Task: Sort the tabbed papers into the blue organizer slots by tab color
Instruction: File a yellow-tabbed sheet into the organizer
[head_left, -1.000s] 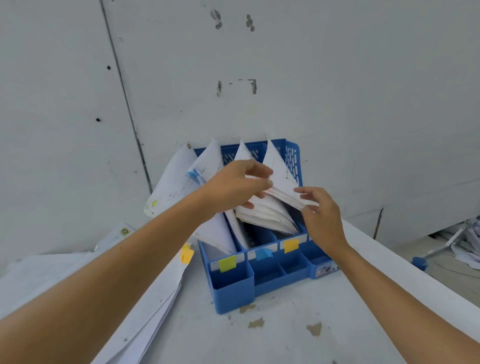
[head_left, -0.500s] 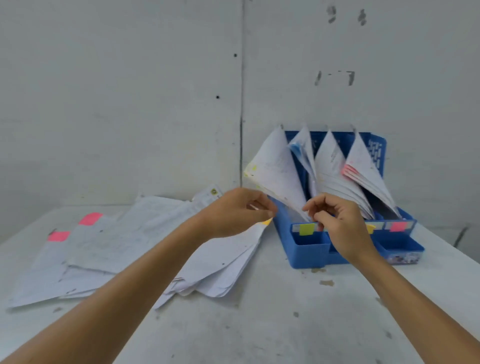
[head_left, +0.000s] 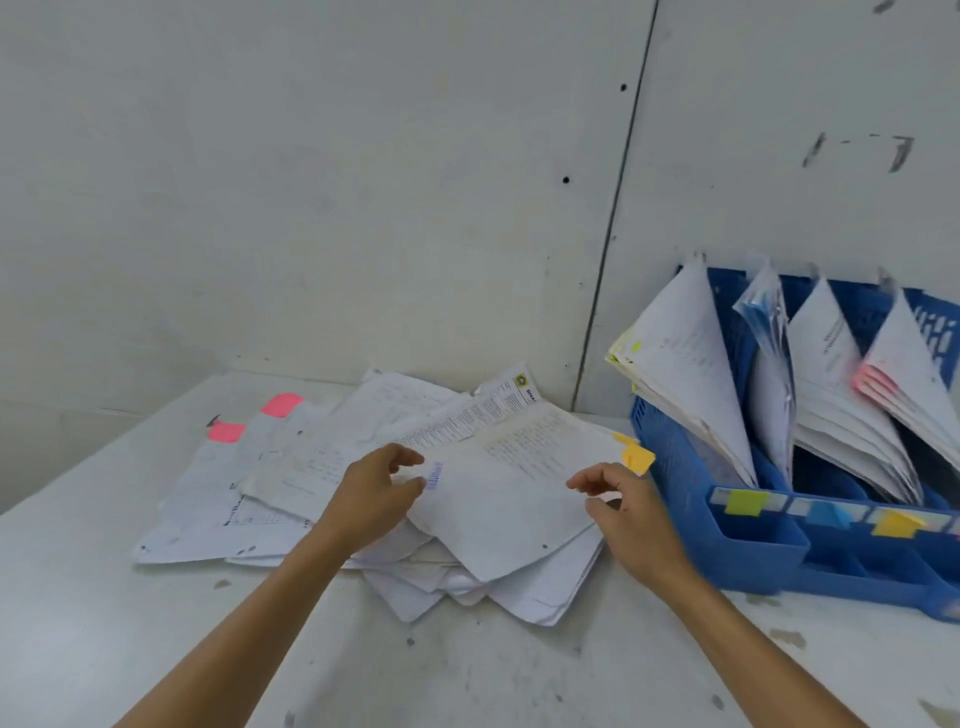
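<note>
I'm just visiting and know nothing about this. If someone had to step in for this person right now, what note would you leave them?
Hands: the left hand and right hand are at either edge of the top sheet, fingers curled. I cannot tell if either grips it.
Things: a loose pile lies on the table beside the blue organizer. The top sheet carries a yellow tab; two pink tabs show farther left.
Done: four bundles already stand in the organizer.
Left: file the top sheet behind the yellow label, then sort the rest of the pile.

Left hand (head_left: 371, 499), right hand (head_left: 631, 512), 2 arms extended, fingers (head_left: 404, 458) loosely curled
</note>
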